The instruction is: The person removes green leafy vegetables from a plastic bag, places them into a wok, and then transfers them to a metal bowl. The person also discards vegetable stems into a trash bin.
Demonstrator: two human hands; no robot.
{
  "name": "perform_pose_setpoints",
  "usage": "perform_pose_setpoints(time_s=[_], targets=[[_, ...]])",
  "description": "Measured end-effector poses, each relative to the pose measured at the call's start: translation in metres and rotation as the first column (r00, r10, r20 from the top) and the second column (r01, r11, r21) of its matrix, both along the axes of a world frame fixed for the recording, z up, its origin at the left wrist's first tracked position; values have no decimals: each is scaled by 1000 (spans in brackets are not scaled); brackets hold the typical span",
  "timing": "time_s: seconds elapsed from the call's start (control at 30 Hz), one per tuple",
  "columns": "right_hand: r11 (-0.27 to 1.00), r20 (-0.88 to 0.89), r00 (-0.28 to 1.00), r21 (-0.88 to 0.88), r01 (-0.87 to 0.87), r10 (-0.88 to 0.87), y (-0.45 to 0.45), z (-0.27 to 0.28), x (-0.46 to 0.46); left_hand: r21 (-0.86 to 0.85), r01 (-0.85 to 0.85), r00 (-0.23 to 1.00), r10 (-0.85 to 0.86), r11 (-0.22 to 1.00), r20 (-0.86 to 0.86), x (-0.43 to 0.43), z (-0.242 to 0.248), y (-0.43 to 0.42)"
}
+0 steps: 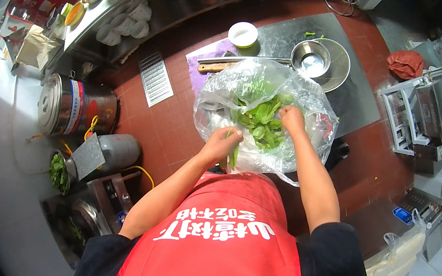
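Note:
A large clear plastic bag (220, 93) lies spread wide before me at the table's near side, with loose green leafy vegetables (266, 121) heaped in its mouth. At the bag's near left rim, my left hand (220, 144) pinches green leaves and stems (234, 157) that hang below the fingers. Over the right side of the heap is my right hand (292, 118), fingers curled in towards the leaves; whether anything is between its fingertips is hidden.
Beyond the bag, the metal table (284, 29) holds a steel bowl (311, 59) resting on a mesh strainer (340, 66), a white bowl (242, 34), a wooden-handled knife (215, 67) and a purple cloth (197, 72). A gas cylinder (119, 150) and steel pot (92, 111) stand left.

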State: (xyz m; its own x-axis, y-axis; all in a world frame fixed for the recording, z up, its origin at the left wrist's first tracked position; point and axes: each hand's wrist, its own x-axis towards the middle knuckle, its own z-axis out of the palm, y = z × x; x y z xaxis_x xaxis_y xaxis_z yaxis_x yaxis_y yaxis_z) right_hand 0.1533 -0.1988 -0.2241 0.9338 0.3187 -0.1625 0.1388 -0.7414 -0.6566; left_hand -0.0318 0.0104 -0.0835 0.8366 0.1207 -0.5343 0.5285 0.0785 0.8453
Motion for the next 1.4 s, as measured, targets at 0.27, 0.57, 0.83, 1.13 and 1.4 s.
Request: perform_pose_setpoints(time_s=[0.27,0.57,0.83,1.13,1.4], targets=[[808,-566,722,159,568,-397,37,-60,17,-13,-43,998,42,999,-36,-3,10,-3],[927,-89,988,344,150,-127,-9,82,-46,31,-81,997,81,996,7,11,-1,7],[887,86,988,437,-152,126,-4,149,-77,451,-15,840,-234,892,489,48,1,-15],[888,8,979,421,-187,203,6,161,-80,717,245,835,-518,653,186,50,21,-18],[510,-622,782,685,521,36,-4,110,-63,150,3,989,-25,989,147,45,3,-8]])
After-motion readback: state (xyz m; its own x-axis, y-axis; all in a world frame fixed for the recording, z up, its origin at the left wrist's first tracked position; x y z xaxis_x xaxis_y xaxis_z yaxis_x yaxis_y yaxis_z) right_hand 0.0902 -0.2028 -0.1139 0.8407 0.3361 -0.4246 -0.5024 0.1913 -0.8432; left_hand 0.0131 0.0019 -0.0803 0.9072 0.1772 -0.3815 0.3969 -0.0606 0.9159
